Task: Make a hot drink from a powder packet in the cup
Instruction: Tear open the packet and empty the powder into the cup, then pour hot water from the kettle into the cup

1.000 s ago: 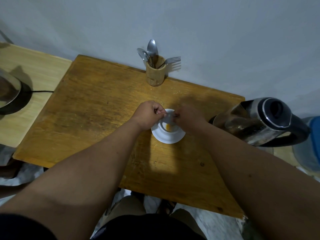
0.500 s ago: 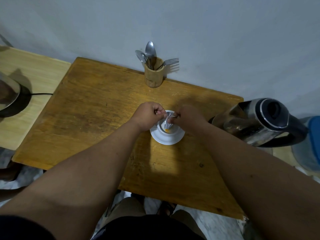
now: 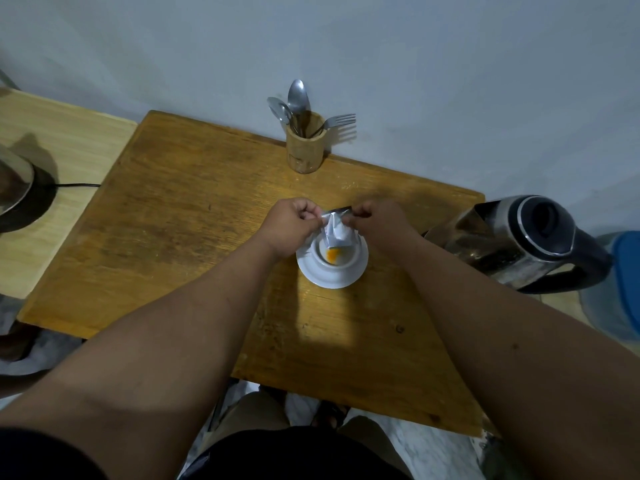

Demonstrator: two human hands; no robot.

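A white cup (image 3: 341,263) stands on a white saucer (image 3: 329,277) in the middle of the wooden table (image 3: 180,220). Orange powder (image 3: 333,253) lies in a small heap at the cup's bottom. Directly above the cup hangs a silvery white powder packet (image 3: 335,232), mouth down. My left hand (image 3: 294,225) pinches its upper left corner and my right hand (image 3: 375,220) pinches its upper right corner. The packet covers the far part of the cup.
A steel electric kettle (image 3: 519,244) with a black lid and handle stands at the table's right edge, close to my right forearm. A wooden holder (image 3: 305,148) with spoons and a fork stands at the back by the wall. A dark appliance (image 3: 17,188) sits on the left counter.
Both hands have lifted the packet a little above the cup, so more of the packet shows. The orange heap in the cup looks larger.
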